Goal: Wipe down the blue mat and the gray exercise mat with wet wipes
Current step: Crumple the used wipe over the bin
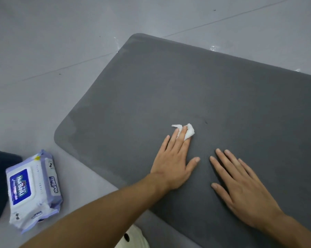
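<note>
Head view: the gray mat (187, 77) lies flat on the floor (44, 42), with its near-left rounded corner toward the pack of wipes (31, 192), which rests on the floor just beside the mat. The blue mat is not in view. The left hand (172, 163) lies palm down on the mat, fingers straight, pressing a crumpled wipe (189, 132) under the fingertips; nothing is gripped. The right hand (240, 190) rests flat on the mat just beside it, fingers spread, holding nothing. Step in hand: wiping the gray mat. Darker patches near the left edge suggest that zone is already damp. The next move calls for steady downward pressure while sliding the wipe across the dry central and right areas, the right hand bracing the mat against shifting.
</note>
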